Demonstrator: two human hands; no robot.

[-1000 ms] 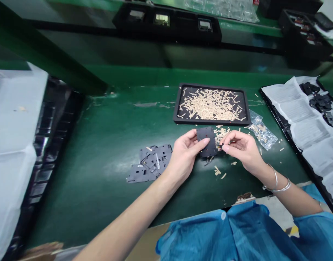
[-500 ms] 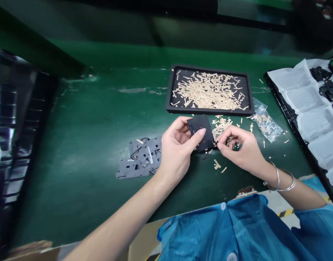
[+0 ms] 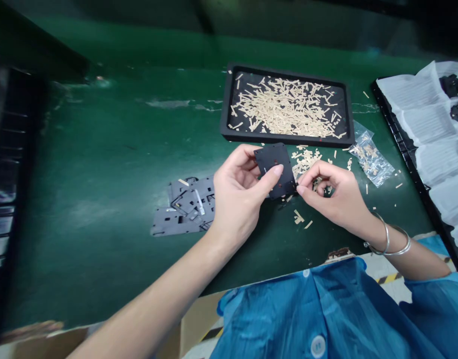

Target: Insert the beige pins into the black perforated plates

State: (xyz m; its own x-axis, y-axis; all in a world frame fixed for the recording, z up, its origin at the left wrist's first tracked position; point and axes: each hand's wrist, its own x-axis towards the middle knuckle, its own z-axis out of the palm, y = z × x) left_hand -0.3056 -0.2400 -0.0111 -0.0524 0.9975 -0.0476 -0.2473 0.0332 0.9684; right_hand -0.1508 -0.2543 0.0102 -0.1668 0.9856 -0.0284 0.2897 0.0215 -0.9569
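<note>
My left hand (image 3: 240,187) grips a thin black plate (image 3: 279,164) with small holes along its edges, the thumb lying across its face. At the plate's lower right corner, my right hand (image 3: 328,192) has thumb and forefinger pinched together. Something small and dark shows at those fingertips, too tiny to name. Beneath the hands lies a loose heap of small tan strips (image 3: 307,159). Left of my left hand, several dark grey plates (image 3: 180,222) with cut-outs lie piled on the green table (image 3: 102,239).
A black tray (image 3: 225,114) full of tan strips stands behind the hands. Beside it lies a clear plastic bag (image 3: 374,162) with small pieces inside. A black crate (image 3: 404,134) lined with white sheets is at the right, and another dark rack (image 3: 15,149) at the left.
The view has shifted, so the tray and table sit higher in the picture. Both hands keep their hold at the plate, with my right fingertips still at its lower right corner.
</note>
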